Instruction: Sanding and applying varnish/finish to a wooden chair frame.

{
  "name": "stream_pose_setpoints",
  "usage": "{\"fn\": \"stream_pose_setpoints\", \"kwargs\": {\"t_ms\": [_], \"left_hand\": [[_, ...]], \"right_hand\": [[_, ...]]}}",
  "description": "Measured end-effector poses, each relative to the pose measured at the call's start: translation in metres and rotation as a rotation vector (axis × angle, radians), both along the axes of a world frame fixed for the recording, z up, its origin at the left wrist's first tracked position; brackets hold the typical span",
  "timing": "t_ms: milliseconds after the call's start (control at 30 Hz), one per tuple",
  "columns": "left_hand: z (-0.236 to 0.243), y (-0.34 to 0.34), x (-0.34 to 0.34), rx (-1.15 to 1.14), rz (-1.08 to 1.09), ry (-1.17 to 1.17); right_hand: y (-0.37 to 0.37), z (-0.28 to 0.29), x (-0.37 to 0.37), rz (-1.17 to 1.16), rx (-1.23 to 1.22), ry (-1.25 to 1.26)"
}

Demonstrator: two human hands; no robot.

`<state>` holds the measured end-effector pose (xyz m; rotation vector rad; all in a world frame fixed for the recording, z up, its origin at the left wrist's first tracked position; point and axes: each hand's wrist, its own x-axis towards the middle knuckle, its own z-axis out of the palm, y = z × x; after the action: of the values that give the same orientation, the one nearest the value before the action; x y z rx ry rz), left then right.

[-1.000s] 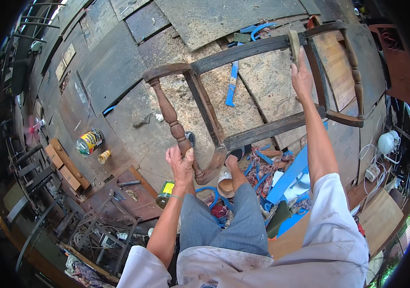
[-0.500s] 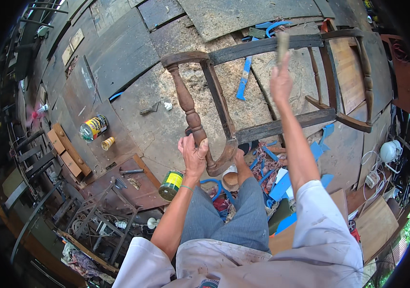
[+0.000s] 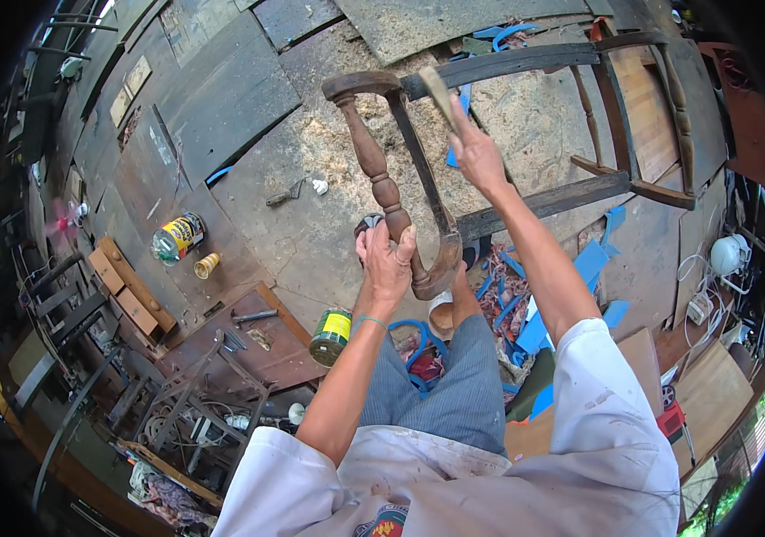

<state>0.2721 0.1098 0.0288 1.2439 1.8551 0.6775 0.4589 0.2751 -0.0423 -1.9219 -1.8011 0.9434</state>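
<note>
A dark wooden chair frame (image 3: 500,67) with turned posts stretches in front of me, bare of seat and padding. My left hand (image 3: 388,259) is closed around the lower end of its near-left turned post (image 3: 369,152), the thumb on the right side. My right hand (image 3: 476,161) grips a flat, pale tan stick-like tool (image 3: 439,97), whose exact kind I cannot make out. That tool is tilted up and left, beside the left end of the far rail; whether it touches the wood I cannot tell. Below my left wrist stands a green can (image 3: 330,336) with a yellow label.
Blue strips (image 3: 590,264) and shredded scraps lie under the frame's near side. At left are a clear jar (image 3: 178,237), a yellow cup (image 3: 207,265) and brown wooden blocks (image 3: 136,286). A small bare wooden frame (image 3: 208,385) stands lower left; a white fan (image 3: 730,257) at right.
My right hand has swept left with the pale tool, from the far rail's right part to its left end. The chair frame sits slightly further right in view; my left hand keeps its hold.
</note>
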Motion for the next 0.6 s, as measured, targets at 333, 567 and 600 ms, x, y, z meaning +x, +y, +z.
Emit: {"fn": "stream_pose_setpoints", "kwargs": {"t_ms": [333,567,600], "left_hand": [[-0.002,0.013,-0.011,-0.096,-0.001,-0.365],[0.001,0.02,-0.018,-0.189,0.058,-0.395],[-0.001,0.021,-0.022,-0.172,0.045,-0.411]], "right_hand": [[-0.117,0.095,0.118,-0.394,0.089,-0.215],[-0.331,0.127,0.088,-0.704,-0.216,-0.201],[-0.357,0.127,0.077,-0.727,-0.231,-0.2]]}}
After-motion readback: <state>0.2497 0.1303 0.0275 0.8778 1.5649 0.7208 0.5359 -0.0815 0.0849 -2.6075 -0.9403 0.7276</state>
